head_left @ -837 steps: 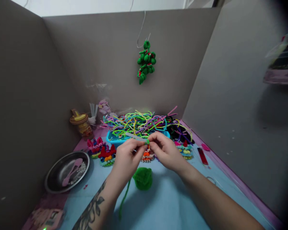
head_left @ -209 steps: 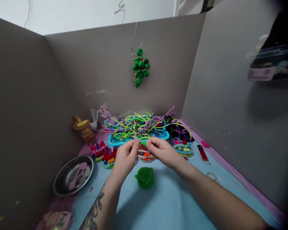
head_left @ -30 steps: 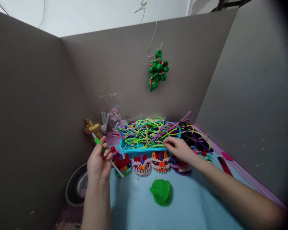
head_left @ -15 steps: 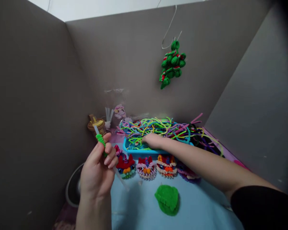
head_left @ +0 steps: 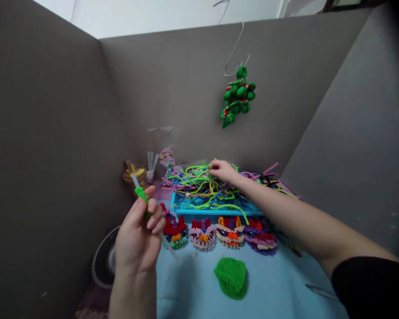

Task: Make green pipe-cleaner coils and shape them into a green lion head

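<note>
My left hand [head_left: 141, 230] is closed around a translucent white glue stick [head_left: 171, 251]. A bright green pipe cleaner [head_left: 142, 194] is wound in a tight coil round the stick near its upper end. Over at the blue tray [head_left: 186, 212], my right hand [head_left: 223, 172] has its fingers pinched together among loose pipe cleaners [head_left: 199, 188] of many colours; which strands it grips is partly hidden. On the blue cloth in front lies a fuzzy green rounded piece [head_left: 232, 278].
Several colourful pipe-cleaner animal faces [head_left: 202, 235] line the tray's front. A green and red ornament [head_left: 238, 97] hangs from a wire on the grey partition [head_left: 173, 84]. A metal bowl [head_left: 103, 261] and a lidded brown cup [head_left: 135, 173] stand left; scissors-like metal [head_left: 321, 291] lies right.
My right hand has lifted from the tray's front to the back of the heap, and strands have shifted, one now hanging over the front rim. My left hand keeps its hold.
</note>
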Demonstrator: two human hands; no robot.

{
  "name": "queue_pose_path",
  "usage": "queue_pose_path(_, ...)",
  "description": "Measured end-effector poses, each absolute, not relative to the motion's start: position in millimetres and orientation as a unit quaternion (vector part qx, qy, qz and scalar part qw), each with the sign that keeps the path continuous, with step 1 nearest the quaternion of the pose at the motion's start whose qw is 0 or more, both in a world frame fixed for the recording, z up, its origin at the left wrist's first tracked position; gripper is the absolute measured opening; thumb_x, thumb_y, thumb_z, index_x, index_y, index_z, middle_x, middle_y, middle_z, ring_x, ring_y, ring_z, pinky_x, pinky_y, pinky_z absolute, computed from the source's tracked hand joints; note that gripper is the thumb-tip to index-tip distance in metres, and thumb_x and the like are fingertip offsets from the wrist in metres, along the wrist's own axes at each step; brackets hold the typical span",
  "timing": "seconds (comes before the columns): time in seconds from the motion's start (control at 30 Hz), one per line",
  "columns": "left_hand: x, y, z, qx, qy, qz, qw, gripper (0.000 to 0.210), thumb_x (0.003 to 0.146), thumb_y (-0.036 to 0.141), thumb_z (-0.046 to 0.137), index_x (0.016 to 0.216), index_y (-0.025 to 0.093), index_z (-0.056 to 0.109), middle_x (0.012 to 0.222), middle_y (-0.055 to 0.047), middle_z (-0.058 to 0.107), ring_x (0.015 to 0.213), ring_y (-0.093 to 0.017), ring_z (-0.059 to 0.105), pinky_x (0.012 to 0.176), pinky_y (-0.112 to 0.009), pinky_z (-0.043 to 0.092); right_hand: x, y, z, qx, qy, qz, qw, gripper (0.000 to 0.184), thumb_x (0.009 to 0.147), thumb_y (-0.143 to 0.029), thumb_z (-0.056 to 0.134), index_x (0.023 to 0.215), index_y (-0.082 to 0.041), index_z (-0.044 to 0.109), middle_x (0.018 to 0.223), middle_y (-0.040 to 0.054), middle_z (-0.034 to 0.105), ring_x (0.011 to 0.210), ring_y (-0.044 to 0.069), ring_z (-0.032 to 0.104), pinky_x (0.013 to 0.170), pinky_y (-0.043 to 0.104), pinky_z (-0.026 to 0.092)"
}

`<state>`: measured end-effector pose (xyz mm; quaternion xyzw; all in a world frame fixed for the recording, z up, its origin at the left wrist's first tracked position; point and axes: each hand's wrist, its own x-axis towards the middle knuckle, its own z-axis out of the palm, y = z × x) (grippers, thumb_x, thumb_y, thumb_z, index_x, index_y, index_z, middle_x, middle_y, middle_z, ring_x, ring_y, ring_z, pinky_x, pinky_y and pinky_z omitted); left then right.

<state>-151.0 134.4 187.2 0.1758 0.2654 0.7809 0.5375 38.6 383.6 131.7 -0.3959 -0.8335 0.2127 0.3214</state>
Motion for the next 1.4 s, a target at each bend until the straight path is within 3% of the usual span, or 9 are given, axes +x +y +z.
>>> queue_pose_path(0.13,-151,134,188,0.177,0.261,0.783,0.537,0.019,0.088,0.014,0.046,0.097,0.009,0.062,0.060,0.004,0.041,0.040,-0.002,0.035,0.034,-0.012,0.031,54,386,169,-0.394,-0.780,0.269,0.404,0.015,0.073,-0.030,0.059,0.068,-0.018,0.050,0.055,-0.0045,0.054,0.048,0.010,0.051,0.047,0.021,0.039)
queue_pose_path(0.27,-152,132,189,0.182,0.258,0.786,0.531,0.020,0.088,0.014,0.045,0.097,0.009,0.062,0.060,0.004,0.042,0.040,-0.002,0.035,0.033,-0.012,0.030,56,397,196,-0.406,-0.725,0.293,0.472,0.014,0.072,-0.020,0.060,0.066,-0.019,0.047,0.052,-0.0047,0.052,0.049,0.012,0.058,0.045,0.020,0.040)
queue_pose_path(0.57,-155,127,193,0.183,0.248,0.793,0.525,0.021,0.089,0.015,0.044,0.096,0.009,0.063,0.060,0.004,0.041,0.040,-0.002,0.034,0.034,-0.012,0.031,47,430,265,-0.387,-0.618,0.284,0.623,0.024,0.074,-0.007,0.056,0.066,-0.020,0.038,0.056,-0.0067,0.049,0.053,0.009,0.060,0.051,0.018,0.046)
queue_pose_path(0.73,-157,124,193,0.196,0.245,0.794,0.520,0.018,0.080,0.018,0.059,0.096,0.010,0.063,0.060,0.006,0.042,0.040,-0.002,0.034,0.034,-0.012,0.030,32,396,265,-0.370,-0.771,0.269,0.442,0.015,0.064,-0.005,0.061,0.065,-0.016,0.051,0.050,-0.0061,0.050,0.043,0.009,0.049,0.044,0.020,0.037)
queue_pose_path(0.8,-154,126,191,0.211,0.259,0.790,0.513,0.023,0.076,0.022,0.066,0.095,0.011,0.063,0.060,0.006,0.043,0.040,-0.001,0.033,0.034,-0.011,0.028,26,380,262,-0.357,-0.787,0.265,0.429,0.011,0.065,-0.005,0.058,0.070,-0.015,0.056,0.053,-0.0055,0.052,0.045,0.008,0.046,0.045,0.020,0.035)
queue_pose_path(0.9,-143,137,181,0.260,0.324,0.763,0.495,0.031,0.071,0.028,0.073,0.095,0.013,0.061,0.060,0.007,0.046,0.038,0.001,0.027,0.033,-0.011,0.020,18,352,255,-0.298,-0.841,0.221,0.394,0.028,0.070,-0.004,0.051,0.092,-0.016,0.063,0.059,-0.0061,0.053,0.049,0.007,0.043,0.048,0.020,0.032)
queue_pose_path(1.03,-119,164,148,0.284,0.406,0.716,0.492,0.049,0.063,0.035,0.079,0.101,0.016,0.057,0.063,0.006,0.053,0.039,0.000,0.030,0.034,-0.012,0.016,7,303,227,-0.203,-0.943,0.182,0.189,0.043,0.071,-0.001,0.051,0.109,-0.019,0.060,0.063,-0.0060,0.056,0.055,0.009,0.047,0.056,0.020,0.035)
queue_pose_path(1.17,-107,185,115,0.298,0.452,0.705,0.458,0.040,0.064,0.045,0.074,0.084,0.013,0.061,0.047,0.011,0.035,0.038,-0.003,0.025,0.037,-0.016,0.019,4,263,184,-0.235,-0.938,0.172,0.188,0.028,0.074,-0.007,0.054,0.100,-0.016,0.053,0.066,-0.0033,0.057,0.058,0.012,0.050,0.055,0.021,0.034)
queue_pose_path(1.4,-116,188,106,0.472,0.564,0.636,0.233,0.023,0.077,0.038,0.062,0.079,0.016,0.065,0.066,-0.001,0.061,0.064,-0.015,0.053,0.059,-0.024,0.042,7,246,142,-0.293,-0.885,0.224,0.284,0.016,0.079,-0.010,0.050,0.091,-0.021,0.051,0.076,-0.0014,0.063,0.069,0.014,0.059,0.061,0.021,0.041)
